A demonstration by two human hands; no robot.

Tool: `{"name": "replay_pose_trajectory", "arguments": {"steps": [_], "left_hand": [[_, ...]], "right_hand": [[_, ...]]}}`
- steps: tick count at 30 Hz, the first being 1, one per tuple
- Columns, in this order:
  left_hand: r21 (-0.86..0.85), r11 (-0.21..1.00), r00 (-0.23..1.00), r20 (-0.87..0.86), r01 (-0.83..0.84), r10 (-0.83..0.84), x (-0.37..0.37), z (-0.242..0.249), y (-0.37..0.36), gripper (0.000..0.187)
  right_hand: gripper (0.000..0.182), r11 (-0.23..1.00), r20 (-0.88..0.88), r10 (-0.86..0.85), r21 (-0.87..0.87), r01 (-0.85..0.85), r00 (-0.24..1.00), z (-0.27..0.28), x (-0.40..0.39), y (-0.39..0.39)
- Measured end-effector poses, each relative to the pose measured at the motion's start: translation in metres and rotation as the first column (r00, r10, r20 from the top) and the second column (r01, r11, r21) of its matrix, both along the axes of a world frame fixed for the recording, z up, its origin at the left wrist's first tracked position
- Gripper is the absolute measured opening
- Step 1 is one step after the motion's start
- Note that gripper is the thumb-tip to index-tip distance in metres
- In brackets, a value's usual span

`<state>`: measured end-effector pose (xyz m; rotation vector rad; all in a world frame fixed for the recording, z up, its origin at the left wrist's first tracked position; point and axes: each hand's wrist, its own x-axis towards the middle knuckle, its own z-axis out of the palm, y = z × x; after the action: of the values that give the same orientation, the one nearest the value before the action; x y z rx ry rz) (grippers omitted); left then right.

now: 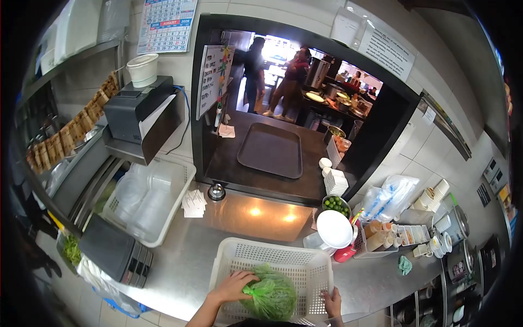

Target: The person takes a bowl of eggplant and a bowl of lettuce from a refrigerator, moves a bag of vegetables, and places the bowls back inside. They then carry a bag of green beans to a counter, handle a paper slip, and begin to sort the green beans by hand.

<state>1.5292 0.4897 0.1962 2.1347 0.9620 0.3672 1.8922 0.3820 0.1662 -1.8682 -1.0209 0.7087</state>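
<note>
I found the green bag inside the white basket, resting toward the near side of its perforated floor. Its contents looked leafy, seen through the thin plastic. My left hand was on the bag's left upper part, with thumb and fingers gripping the gathered plastic. My right hand was at the basket's right side and had hold of the rim; part of its grasp was hidden from the head camera.

The basket stood upright on the steel counter, at the near edge. Just beyond its far right corner I noted a white round lid, with a bowl of limes behind it. Farther right stood a caddy of bottles, and near it lay a crumpled green cloth.

To the left I recorded a second basket holding clear plastic containers. A dark tray lay flat on the ledge of the serving window. Two people were visible beyond the opening, well apart from my hands.
</note>
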Motion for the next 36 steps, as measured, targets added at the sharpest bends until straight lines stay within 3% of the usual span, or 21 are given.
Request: {"name": "replay_pose_trajectory", "arguments": {"steps": [4,7,8,11,14,17,20,23,25,29,31,32,36], "left_hand": [[-0.134,0.983,0.992,0.021,0.124,-0.122,-0.026,-0.009,0.013,0.066],[-0.073,0.982,0.981,0.106,0.172,-0.164,-0.035,-0.015,0.017,0.066],[-0.064,0.979,0.976,0.112,0.193,-0.185,-0.037,-0.018,0.018,0.069],[-0.112,0.969,0.970,0.128,0.220,-0.206,-0.045,-0.006,0.020,0.069],[-0.062,0.971,0.969,0.096,0.233,-0.226,-0.051,0.006,0.021,0.074],[0.128,0.983,0.940,0.298,0.132,-0.165,-0.050,0.017,0.027,0.081],[0.251,0.968,0.753,0.640,-0.016,-0.153,-0.055,0.080,0.030,0.085],[0.408,0.900,0.378,0.866,-0.156,-0.327,-0.058,0.151,0.016,0.092],[0.495,0.848,0.082,0.869,-0.191,-0.488,-0.048,0.177,-0.002,0.105],[0.732,0.662,0.104,0.680,-0.163,-0.726,-0.037,0.217,-0.024,0.106],[0.725,0.647,0.025,0.671,-0.236,-0.741,-0.016,0.234,-0.036,0.087],[0.650,0.693,-0.065,0.713,-0.312,-0.699,0.009,0.244,-0.042,0.071],[0.574,0.808,-0.174,0.789,-0.135,-0.590,0.040,0.235,-0.066,0.056]], "right_hand": [[0.026,0.996,0.051,-0.066,-0.051,0.069,0.997,0.022,-0.036,-0.013],[0.021,0.985,0.179,-0.105,-0.114,0.127,0.978,0.018,-0.042,-0.021],[0.021,0.991,0.216,-0.103,-0.058,0.118,0.971,0.000,-0.033,-0.026],[0.014,0.986,0.230,-0.136,-0.065,0.155,0.964,0.002,-0.042,-0.026],[0.022,0.974,0.311,-0.158,-0.109,0.201,0.937,0.008,-0.054,-0.024],[0.026,0.972,0.335,-0.165,-0.103,0.210,0.928,0.017,-0.069,-0.016],[0.027,0.975,0.345,-0.142,-0.111,0.191,0.928,0.028,-0.080,-0.012],[0.024,0.992,0.285,-0.122,-0.002,0.128,0.951,0.013,-0.074,-0.015],[0.027,0.997,0.303,-0.056,-0.037,0.070,0.951,0.013,-0.070,-0.016],[0.032,0.990,0.377,0.088,-0.135,-0.039,0.922,0.016,-0.059,-0.015],[0.034,0.990,0.354,0.127,-0.105,-0.095,0.927,0.014,-0.054,-0.014],[0.035,0.989,0.343,0.143,-0.086,-0.120,0.928,0.014,-0.051,-0.014],[0.035,0.985,0.298,0.171,-0.064,-0.159,0.939,0.022,-0.048,-0.010]]}}
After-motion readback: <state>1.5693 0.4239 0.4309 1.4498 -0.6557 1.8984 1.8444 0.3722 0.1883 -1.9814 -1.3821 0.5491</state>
